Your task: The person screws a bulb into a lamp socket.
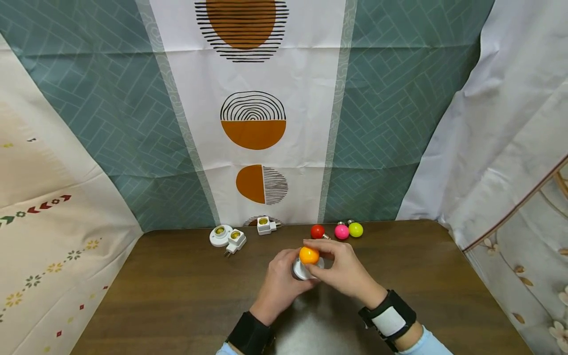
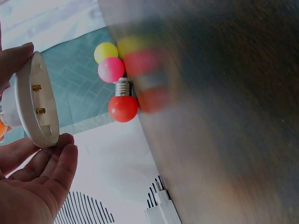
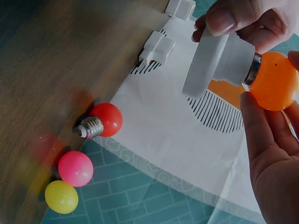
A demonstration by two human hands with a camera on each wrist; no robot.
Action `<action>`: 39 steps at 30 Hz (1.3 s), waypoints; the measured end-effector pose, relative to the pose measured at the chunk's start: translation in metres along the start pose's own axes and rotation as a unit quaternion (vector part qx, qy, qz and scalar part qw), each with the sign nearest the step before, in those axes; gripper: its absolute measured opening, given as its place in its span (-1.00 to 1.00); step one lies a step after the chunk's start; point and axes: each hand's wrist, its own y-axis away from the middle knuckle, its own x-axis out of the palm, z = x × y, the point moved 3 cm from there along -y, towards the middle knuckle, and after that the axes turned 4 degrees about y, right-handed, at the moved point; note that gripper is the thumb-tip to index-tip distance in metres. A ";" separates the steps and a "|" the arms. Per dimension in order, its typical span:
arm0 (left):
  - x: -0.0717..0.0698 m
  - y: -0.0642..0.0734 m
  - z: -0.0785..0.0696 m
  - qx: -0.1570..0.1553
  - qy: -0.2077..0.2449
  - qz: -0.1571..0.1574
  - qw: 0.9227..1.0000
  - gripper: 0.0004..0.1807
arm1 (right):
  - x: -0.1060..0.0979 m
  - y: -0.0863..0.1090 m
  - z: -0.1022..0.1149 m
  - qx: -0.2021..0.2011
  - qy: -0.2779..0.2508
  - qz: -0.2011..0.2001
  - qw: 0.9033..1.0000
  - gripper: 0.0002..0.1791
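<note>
My left hand grips a round white lamp socket by its wide base, thumb on one side and fingers on the other. The base's underside, with two brass screws, faces the left wrist camera. With its fingertips and thumb, my right hand pinches an orange light bulb. The bulb's metal collar sits at the mouth of the socket, most of its thread hidden inside. Both are held up above the table in front of me.
At the table's back right lie a red bulb, a pink bulb and a yellow bulb. Back left are another round socket and two white plug-in sockets. A patterned curtain hangs behind.
</note>
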 end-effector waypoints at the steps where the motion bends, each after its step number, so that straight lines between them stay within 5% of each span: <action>1: 0.000 0.000 0.000 0.000 0.001 -0.001 1.000 -0.28 | -0.002 0.000 0.006 0.003 0.000 -0.002 1.000 -0.50; 6: 0.002 0.000 0.000 -0.006 0.007 -0.003 1.000 -0.23 | -0.006 0.001 0.011 0.010 -0.001 -0.016 1.000 -0.52; 22: 0.005 0.003 0.001 -0.006 0.023 -0.009 1.000 -0.23 | 0.003 0.002 -0.027 -0.016 0.013 -0.054 0.998 -0.53; 31: 0.005 0.002 -0.001 -0.010 0.012 -0.009 1.000 -0.21 | 0.002 0.004 -0.031 0.026 0.009 -0.098 0.995 -0.51; 39: 0.006 0.001 -0.001 -0.010 0.014 -0.006 1.000 -0.25 | 0.001 0.004 -0.029 0.019 0.036 -0.062 0.997 -0.42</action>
